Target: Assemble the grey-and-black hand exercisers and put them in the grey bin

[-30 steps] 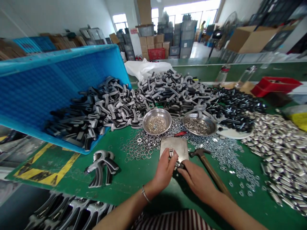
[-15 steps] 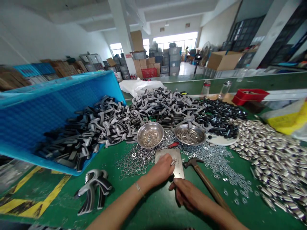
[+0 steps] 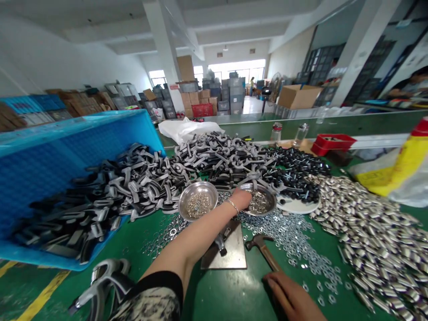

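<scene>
My left hand point(image 3: 242, 197) reaches forward over the rim of the right steel bowl point(image 3: 269, 208), which holds small metal pins. Its fingers are bunched down among them, and what they pinch is hidden. My right hand point(image 3: 289, 296) lies at the bottom edge over the end of the hammer point(image 3: 259, 246) handle; I cannot see whether its fingers grip it. A small grey and silver part point(image 3: 220, 244) lies on the steel plate point(image 3: 234, 258) under my left forearm. The left steel bowl point(image 3: 198, 206) holds small rings.
A tilted blue crate point(image 3: 50, 160) spills grey and black handles point(image 3: 133, 187) at left. Washers point(image 3: 294, 245) lie scattered around the plate, with silver springs point(image 3: 368, 227) at right and black knobs point(image 3: 297, 171) behind. A finished hand gripper point(image 3: 103, 278) lies front left. A yellow bag point(image 3: 397, 167) lies far right.
My left hand left the part on the plate and stretched forward to the right bowl. My right hand drew back to the hammer handle. The view tilted up.
</scene>
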`<state>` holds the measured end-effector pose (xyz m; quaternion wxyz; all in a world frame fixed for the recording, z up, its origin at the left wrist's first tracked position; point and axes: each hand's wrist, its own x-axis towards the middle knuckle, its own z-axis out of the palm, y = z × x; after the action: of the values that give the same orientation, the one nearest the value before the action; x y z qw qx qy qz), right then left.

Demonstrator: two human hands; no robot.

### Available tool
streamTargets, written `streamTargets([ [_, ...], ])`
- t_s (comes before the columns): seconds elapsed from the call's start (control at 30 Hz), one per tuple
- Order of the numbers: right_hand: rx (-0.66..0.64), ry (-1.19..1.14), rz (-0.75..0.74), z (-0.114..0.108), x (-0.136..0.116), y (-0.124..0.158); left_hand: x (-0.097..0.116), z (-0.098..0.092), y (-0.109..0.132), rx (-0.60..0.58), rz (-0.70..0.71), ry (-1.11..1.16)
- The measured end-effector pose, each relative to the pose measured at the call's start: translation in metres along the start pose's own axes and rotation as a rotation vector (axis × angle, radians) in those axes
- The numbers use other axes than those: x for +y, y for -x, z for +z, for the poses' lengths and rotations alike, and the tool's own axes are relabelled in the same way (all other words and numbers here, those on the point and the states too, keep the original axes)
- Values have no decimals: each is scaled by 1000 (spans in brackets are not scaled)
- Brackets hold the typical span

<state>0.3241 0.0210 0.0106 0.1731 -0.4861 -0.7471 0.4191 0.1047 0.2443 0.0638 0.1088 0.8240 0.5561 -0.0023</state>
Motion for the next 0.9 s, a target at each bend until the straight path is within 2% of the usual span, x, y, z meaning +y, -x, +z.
streamTargets([
  [0.1, 194, 178, -8, -7, 17, 6, -2, 14, -11, -51, -22, 5],
  [0.17, 224, 249, 16, -7, 27, 8, -4, 20, -9, -57, -32, 21],
  [0.33, 128, 157, 59, -1, 23, -10, 0, 19, -5, -47, -30, 102],
  [0.5, 59, -191, 154, 0, 4, -27, 5, 6, 3, 100, -13, 230],
  [0.57, 77, -314, 181, 2, 0, -23, 3, 0, 21, 188, 0, 302],
  [0.67, 72, -489, 281, 8, -4, -10, -6, 2, 70, 292, 6, 449],
  [0.73, 30, -640, 401, 13, -7, -3, -14, 12, 112, 350, -49, 670],
  [0.8, -5, -767, 503, 17, -10, -2, -24, 29, 153, 410, -185, 901],
  [0.9, -27, -812, 552, 19, -13, -9, -36, 55, 190, 447, -369, 991],
])
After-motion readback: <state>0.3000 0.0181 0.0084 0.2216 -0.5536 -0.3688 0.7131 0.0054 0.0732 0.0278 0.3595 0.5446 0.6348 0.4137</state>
